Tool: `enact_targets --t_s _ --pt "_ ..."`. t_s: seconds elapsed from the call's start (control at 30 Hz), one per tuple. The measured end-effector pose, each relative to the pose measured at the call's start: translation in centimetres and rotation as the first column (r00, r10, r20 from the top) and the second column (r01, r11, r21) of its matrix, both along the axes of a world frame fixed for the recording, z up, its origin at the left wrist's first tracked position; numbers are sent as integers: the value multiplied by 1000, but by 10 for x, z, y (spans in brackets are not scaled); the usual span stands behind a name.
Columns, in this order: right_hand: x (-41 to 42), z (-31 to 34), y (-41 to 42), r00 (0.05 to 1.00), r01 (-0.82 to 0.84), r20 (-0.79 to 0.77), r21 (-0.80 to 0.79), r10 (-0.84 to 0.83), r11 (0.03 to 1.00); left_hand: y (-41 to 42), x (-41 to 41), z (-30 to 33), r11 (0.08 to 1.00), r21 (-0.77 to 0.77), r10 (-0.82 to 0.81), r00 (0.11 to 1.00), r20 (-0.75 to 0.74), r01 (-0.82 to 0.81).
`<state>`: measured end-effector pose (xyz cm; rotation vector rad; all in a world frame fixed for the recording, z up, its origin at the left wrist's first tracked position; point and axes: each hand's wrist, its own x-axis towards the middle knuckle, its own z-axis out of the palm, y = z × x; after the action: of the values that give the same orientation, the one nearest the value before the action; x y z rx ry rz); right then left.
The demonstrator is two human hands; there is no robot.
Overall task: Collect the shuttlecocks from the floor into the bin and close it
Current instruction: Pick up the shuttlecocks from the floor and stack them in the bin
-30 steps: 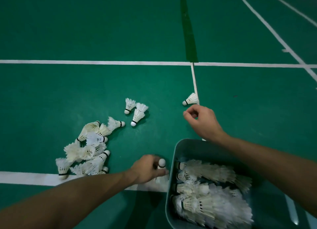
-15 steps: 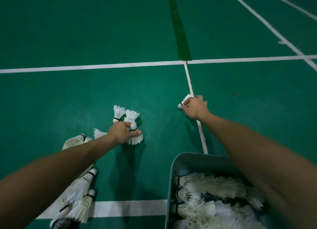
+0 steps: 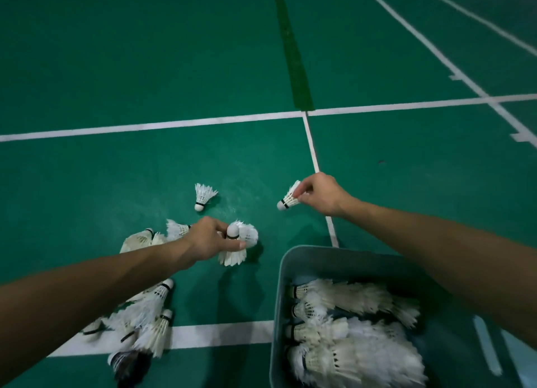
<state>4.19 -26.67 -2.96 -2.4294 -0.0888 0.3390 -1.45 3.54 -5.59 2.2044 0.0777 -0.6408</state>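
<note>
My right hand [image 3: 321,194] pinches a white shuttlecock [image 3: 287,199] by its feathers, lifted just off the floor beyond the bin. My left hand [image 3: 207,239] grips white shuttlecocks [image 3: 238,242], one cork up between thumb and fingers, feathers fanning below. A single shuttlecock [image 3: 202,195] stands on the green floor past my left hand. A pile of shuttlecocks [image 3: 148,315] lies under and beside my left forearm. The grey-blue bin [image 3: 280,300] sits open at lower right, filled with several shuttlecocks.
White court lines [image 3: 174,123] cross the green floor; one runs toward the bin's far edge. A dark green strip [image 3: 293,56] runs away from me. No lid is in view.
My right hand has lifted its shuttlecock off the line and pulled it slightly back. My left hand has gathered another shuttlecock beside the one it held.
</note>
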Motion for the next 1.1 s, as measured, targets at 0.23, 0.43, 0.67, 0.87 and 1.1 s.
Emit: enact_targets --t_s 0.23,0.43,0.67,0.87,1.1 --pt "-85 111 -36 984 -128 109 -96 138 987 -18 -55 106 990 90 -131 961 244 112" --pt "-162 154 -60 982 -141 105 -129 155 982 -60 -105 164 976 20 -211 933 292 215" --pt "-225 82 -73 989 -134 -92 -189 118 973 -110 -132 138 928 13 -363 894 262 373" --pt "-218 30 -44 968 -249 -85 -175 237 953 -110 -111 117 951 -10 -292 912 288 308" --pt "-209 -12 -8 950 -282 -198 -216 241 935 -118 -97 97 954 -123 -226 927 299 272"
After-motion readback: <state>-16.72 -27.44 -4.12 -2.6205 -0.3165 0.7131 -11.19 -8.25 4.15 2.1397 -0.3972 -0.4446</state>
